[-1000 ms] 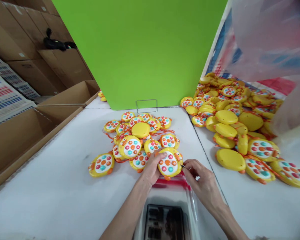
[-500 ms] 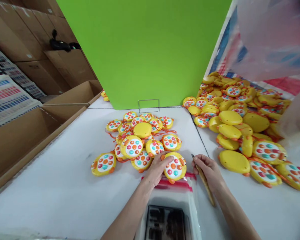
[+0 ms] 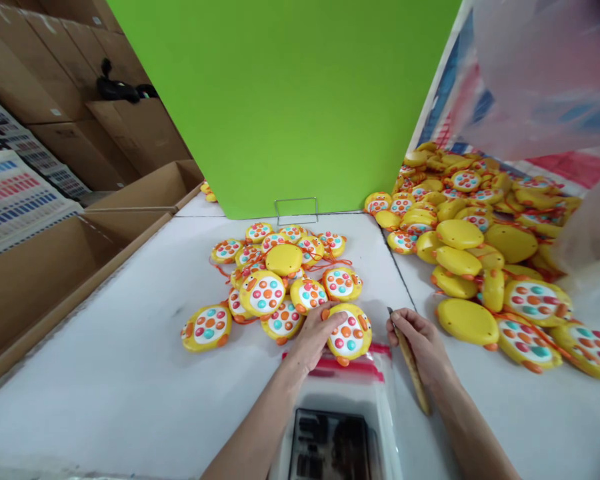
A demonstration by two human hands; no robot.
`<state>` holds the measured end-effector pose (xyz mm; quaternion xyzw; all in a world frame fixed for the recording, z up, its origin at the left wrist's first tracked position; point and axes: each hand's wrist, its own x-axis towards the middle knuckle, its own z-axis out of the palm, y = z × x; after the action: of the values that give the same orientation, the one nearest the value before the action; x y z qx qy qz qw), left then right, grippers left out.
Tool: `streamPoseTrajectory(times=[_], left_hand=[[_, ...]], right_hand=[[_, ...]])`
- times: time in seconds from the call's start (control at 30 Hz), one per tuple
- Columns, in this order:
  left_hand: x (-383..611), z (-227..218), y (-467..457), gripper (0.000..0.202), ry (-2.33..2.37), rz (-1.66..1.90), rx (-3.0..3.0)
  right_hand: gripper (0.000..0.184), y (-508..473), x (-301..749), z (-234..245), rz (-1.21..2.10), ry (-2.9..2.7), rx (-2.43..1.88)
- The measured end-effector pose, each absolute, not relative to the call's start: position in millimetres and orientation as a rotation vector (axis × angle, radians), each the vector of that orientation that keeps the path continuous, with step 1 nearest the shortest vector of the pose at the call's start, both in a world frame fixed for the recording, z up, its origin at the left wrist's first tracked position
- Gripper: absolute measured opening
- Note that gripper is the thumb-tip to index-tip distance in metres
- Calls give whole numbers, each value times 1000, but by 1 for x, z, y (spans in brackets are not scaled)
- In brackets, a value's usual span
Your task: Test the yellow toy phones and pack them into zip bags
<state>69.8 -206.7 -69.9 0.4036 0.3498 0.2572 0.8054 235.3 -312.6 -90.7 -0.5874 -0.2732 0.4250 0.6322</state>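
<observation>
My left hand point(image 3: 316, 337) grips a yellow duck-shaped toy point(image 3: 349, 333) with coloured dots on a white face, thumb on top. Its orange beak side points right. In my right hand point(image 3: 420, 340) is a thin knife point(image 3: 411, 368) with a tan handle, its short dark tip pointing up and away. The knife tip is apart from the toy. Below the toy lies a clear zip bag point(image 3: 380, 420) with a pink-red seal, and a dark rectangular object point(image 3: 330, 445) shows through it. Several like toys point(image 3: 264, 293) are heaped just beyond my left hand.
A large pile of the same toys point(image 3: 467, 320) covers the right side. An upright green board point(image 3: 290, 107) with a wire stand point(image 3: 296, 211) stands at the back. Open cardboard boxes point(image 3: 80, 247) line the left edge of the white table point(image 3: 120, 373). Clear plastic sheeting point(image 3: 545, 80) hangs right.
My right hand and the knife have shifted very slightly to the right, away from the toy. My left hand keeps its hold on the toy.
</observation>
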Motion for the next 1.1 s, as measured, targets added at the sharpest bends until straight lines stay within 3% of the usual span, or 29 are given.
streamPoseTrajectory(times=[1.1], left_hand=[[71, -72, -207, 33, 761, 562, 860]], right_hand=[[23, -314, 235, -94, 931, -635, -1376]])
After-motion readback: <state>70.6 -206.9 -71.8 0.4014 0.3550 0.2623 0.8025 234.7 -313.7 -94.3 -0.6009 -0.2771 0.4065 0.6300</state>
